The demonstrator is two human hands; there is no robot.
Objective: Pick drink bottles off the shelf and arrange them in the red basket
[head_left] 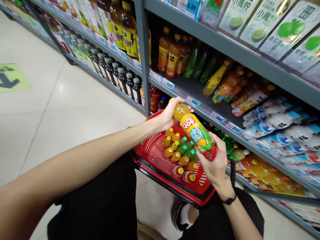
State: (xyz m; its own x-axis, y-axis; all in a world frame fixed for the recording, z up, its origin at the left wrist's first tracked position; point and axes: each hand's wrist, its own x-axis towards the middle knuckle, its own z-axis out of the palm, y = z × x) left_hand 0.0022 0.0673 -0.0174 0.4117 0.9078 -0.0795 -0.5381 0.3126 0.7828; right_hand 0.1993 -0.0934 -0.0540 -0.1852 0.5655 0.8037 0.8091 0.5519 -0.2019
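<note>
An orange drink bottle (193, 128) with a yellow label and a blue cartoon figure lies sideways between both hands, above a red basket (152, 151). My left hand (168, 113) is wrapped round its cap end. My right hand (215, 160) grips its bottom end, fingers closed on the label. The basket stands on the floor and holds several upright bottles (178, 153) with yellow, orange and green caps.
Grey shelves (225, 45) run along the right, packed with juice bottles, dark tea bottles (120, 75) and lime drink cartons (262, 21). Several bottles lie on their sides on the middle shelf. White tiled floor (62, 110) with a green arrow sticker (10, 78) opens to the left.
</note>
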